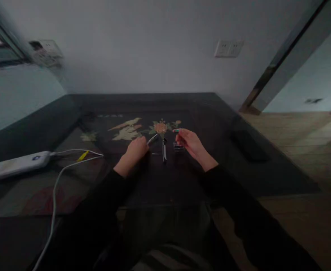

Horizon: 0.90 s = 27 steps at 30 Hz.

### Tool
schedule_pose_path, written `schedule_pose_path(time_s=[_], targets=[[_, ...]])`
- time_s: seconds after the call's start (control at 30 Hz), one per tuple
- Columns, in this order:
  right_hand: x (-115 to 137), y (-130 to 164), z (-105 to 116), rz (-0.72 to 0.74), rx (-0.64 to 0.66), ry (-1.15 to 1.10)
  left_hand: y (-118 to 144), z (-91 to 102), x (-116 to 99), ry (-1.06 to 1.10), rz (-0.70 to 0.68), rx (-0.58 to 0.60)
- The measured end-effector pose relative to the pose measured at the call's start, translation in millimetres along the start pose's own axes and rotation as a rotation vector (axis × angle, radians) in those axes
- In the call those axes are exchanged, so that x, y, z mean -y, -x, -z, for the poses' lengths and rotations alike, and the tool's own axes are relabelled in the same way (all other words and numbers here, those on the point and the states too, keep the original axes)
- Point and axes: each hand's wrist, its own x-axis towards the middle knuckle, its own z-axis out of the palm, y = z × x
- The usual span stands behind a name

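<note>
My left hand (137,149) rests on the dark table with its fingers closed round a slim, silvery pen-like rod (153,139), which points away and to the right. My right hand (190,143) is raised slightly and pinches a small thin piece with a green and pinkish end (176,130). Between the hands lies a dark pen-shaped piece with a shiny light strip (164,151). Just left of my right hand, partly behind it, sits a small clear or dark case (178,147). A thin short rod (155,153) lies near my left hand.
The dark table (165,188) bears a printed bird (126,130) and flower (160,128). A white power strip or power bank (18,165) lies left, with a white cable (54,192) and yellow tag (82,156). A dark flat object (250,146) lies right.
</note>
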Motion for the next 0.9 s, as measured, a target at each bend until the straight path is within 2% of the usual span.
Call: schedule_pose_path(time_s=[0.13, 0.3, 0.5, 0.7, 0.9], targets=[[2.5, 0.8, 3.4, 0.006, -0.012, 0.005, -3.8, 10.3, -6.6, 0.067, -0.011, -0.047], [6.5, 1.2, 4.7, 0.054, -0.039, -0.023, -1.7, 18.9, -19.8, 0.25, -0.116, -0.096], [5.3, 0.6, 4.6, 0.065, -0.081, -0.037, 0.8, 11.9, -30.5, 0.575, -0.259, -0.202], [4.3, 0.4, 5.3, 0.061, -0.079, -0.027, 1.9, 6.0, -36.8, 0.749, -0.32, -0.165], [4.1, -0.4, 6.3, 0.081, -0.082, -0.052, 10.1, 7.8, -43.6, 0.831, -0.291, -0.142]])
